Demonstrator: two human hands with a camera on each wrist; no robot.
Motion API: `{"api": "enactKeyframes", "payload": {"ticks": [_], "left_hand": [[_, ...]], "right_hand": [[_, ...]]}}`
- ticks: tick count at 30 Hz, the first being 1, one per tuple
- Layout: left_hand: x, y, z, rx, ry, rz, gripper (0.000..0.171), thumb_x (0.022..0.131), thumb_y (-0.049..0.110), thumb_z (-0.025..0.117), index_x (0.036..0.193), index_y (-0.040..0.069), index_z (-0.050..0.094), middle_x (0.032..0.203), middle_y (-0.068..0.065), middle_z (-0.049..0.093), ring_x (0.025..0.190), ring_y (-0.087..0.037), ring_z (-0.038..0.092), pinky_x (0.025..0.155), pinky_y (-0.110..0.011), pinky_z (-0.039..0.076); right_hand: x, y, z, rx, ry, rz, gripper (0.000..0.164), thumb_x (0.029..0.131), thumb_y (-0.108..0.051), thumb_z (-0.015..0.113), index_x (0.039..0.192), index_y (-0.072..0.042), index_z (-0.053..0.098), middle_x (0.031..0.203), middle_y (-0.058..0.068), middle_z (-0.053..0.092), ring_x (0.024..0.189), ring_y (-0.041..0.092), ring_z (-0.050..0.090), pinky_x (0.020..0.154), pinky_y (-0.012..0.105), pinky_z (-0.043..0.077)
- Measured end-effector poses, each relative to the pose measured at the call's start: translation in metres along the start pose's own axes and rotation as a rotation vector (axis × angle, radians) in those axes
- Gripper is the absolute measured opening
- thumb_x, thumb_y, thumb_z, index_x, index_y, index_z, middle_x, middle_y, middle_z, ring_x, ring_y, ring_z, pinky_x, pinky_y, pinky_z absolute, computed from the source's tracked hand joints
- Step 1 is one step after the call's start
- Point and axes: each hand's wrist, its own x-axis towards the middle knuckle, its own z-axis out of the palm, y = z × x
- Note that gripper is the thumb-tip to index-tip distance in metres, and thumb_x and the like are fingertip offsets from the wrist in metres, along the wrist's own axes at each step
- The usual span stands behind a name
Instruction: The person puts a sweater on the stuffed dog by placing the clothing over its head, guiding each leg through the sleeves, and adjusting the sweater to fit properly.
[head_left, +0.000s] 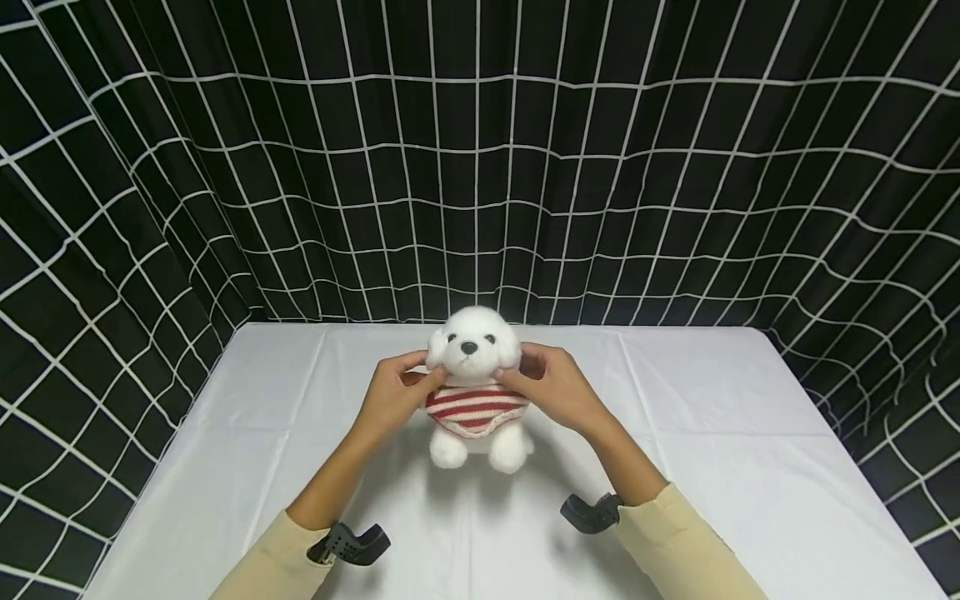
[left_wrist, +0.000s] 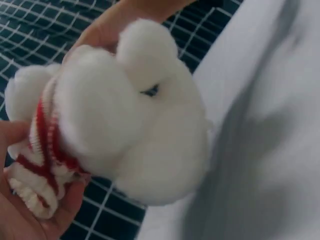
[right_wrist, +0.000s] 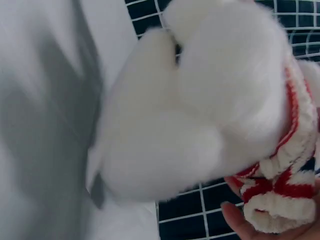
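Note:
A white plush dog (head_left: 472, 408) in a red-and-white striped knit top is upright and faces me, over the middle of the table in the head view. My left hand (head_left: 397, 392) grips one side of it, thumb on the front near the neck. On the other side my right hand (head_left: 558, 387) holds it the same way. Up close in the left wrist view, left fingers (left_wrist: 70, 205) pinch a striped sleeve (left_wrist: 37, 182). The other sleeve (right_wrist: 280, 200) lies against my right fingers (right_wrist: 237, 220) in the right wrist view. A small pale tag (right_wrist: 93, 175) sticks out from the plush underside.
A white cloth covers the table (head_left: 720, 450), with fold lines and soft shadows on it. Black curtains with a white grid (head_left: 480, 167) stand behind and along both sides. Dark wrist mounts (head_left: 352, 543) sit at both beige sleeves (head_left: 682, 542).

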Motion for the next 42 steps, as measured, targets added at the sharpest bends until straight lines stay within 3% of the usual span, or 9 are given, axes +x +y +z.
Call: {"api": "enactKeyframes", "payload": {"ticks": [4, 8, 14, 22, 27, 31, 36, 39, 42], "left_hand": [[0.001, 0.002, 0.009, -0.043, -0.015, -0.091, 0.032, 0.097, 0.021, 0.068, 0.114, -0.005, 0.072, 0.091, -0.011, 0.074, 0.073, -0.01, 0.069, 0.061, -0.023, 0.055], [0.003, -0.004, 0.017, -0.107, -0.064, -0.204, 0.04, 0.099, 0.032, 0.065, 0.113, -0.005, 0.073, 0.082, -0.002, 0.072, 0.067, -0.007, 0.064, 0.058, -0.022, 0.055], [0.001, -0.021, 0.029, -0.225, -0.105, -0.327, 0.048, 0.101, 0.039, 0.058, 0.101, -0.007, 0.071, 0.078, 0.0, 0.07, 0.069, -0.011, 0.063, 0.065, -0.031, 0.057], [-0.006, -0.043, 0.044, -0.356, -0.112, -0.38, 0.062, 0.105, 0.045, 0.049, 0.117, -0.014, 0.062, 0.09, -0.005, 0.072, 0.078, -0.017, 0.069, 0.077, -0.033, 0.059], [-0.012, -0.054, 0.05, -0.315, -0.158, -0.298, 0.056, 0.106, 0.039, 0.05, 0.126, -0.013, 0.06, 0.109, -0.017, 0.071, 0.096, -0.021, 0.07, 0.089, -0.038, 0.058], [-0.018, -0.057, 0.051, -0.204, -0.171, -0.21, 0.047, 0.104, 0.029, 0.058, 0.139, -0.003, 0.055, 0.125, -0.017, 0.067, 0.106, -0.023, 0.068, 0.09, -0.036, 0.057], [-0.03, -0.048, 0.051, 0.048, -0.084, -0.128, 0.064, 0.097, 0.023, 0.068, 0.153, 0.014, 0.04, 0.137, -0.016, 0.058, 0.108, -0.028, 0.067, 0.082, -0.037, 0.056], [-0.037, -0.04, 0.052, 0.234, 0.005, -0.056, 0.075, 0.092, 0.028, 0.075, 0.154, 0.019, 0.035, 0.137, -0.014, 0.051, 0.113, -0.03, 0.062, 0.083, -0.04, 0.054], [-0.041, -0.033, 0.054, 0.419, 0.092, 0.043, 0.065, 0.087, 0.031, 0.081, 0.14, 0.018, 0.045, 0.124, -0.011, 0.051, 0.109, -0.03, 0.059, 0.079, -0.039, 0.052]], "right_hand": [[-0.006, 0.001, -0.005, 0.058, 0.008, 0.121, 0.034, 0.095, -0.03, 0.069, 0.113, -0.001, 0.072, 0.09, 0.005, 0.075, 0.082, 0.014, 0.069, 0.072, 0.028, 0.055], [-0.01, 0.011, -0.009, 0.13, 0.025, 0.267, 0.035, 0.095, -0.037, 0.067, 0.089, -0.003, 0.071, 0.073, 0.0, 0.068, 0.066, 0.01, 0.061, 0.058, 0.025, 0.05], [-0.017, 0.032, -0.014, 0.224, -0.02, 0.426, 0.038, 0.097, -0.039, 0.063, 0.079, -0.006, 0.069, 0.069, -0.001, 0.066, 0.061, 0.009, 0.061, 0.056, 0.024, 0.051], [-0.024, 0.059, -0.017, 0.275, -0.05, 0.556, 0.038, 0.098, -0.039, 0.059, 0.081, -0.006, 0.07, 0.066, -0.003, 0.063, 0.06, 0.007, 0.059, 0.058, 0.024, 0.052], [-0.027, 0.071, -0.018, 0.199, -0.052, 0.598, 0.036, 0.098, -0.036, 0.057, 0.079, -0.008, 0.069, 0.059, -0.004, 0.055, 0.055, 0.008, 0.053, 0.053, 0.025, 0.05], [-0.03, 0.069, -0.02, 0.052, -0.026, 0.55, 0.038, 0.1, -0.036, 0.058, 0.089, -0.002, 0.071, 0.066, 0.001, 0.059, 0.059, 0.013, 0.058, 0.056, 0.03, 0.053], [-0.033, 0.051, -0.024, -0.23, 0.117, 0.256, 0.037, 0.099, -0.031, 0.064, 0.117, 0.0, 0.069, 0.104, 0.015, 0.073, 0.096, 0.03, 0.07, 0.088, 0.048, 0.056], [-0.033, 0.037, -0.025, -0.255, 0.138, 0.094, 0.035, 0.097, -0.03, 0.069, 0.123, -0.006, 0.069, 0.122, 0.012, 0.07, 0.121, 0.034, 0.062, 0.099, 0.054, 0.05], [-0.033, 0.025, -0.022, -0.179, 0.059, -0.001, 0.037, 0.093, -0.03, 0.075, 0.123, -0.009, 0.071, 0.123, 0.004, 0.071, 0.123, 0.029, 0.061, 0.102, 0.052, 0.048]]}}
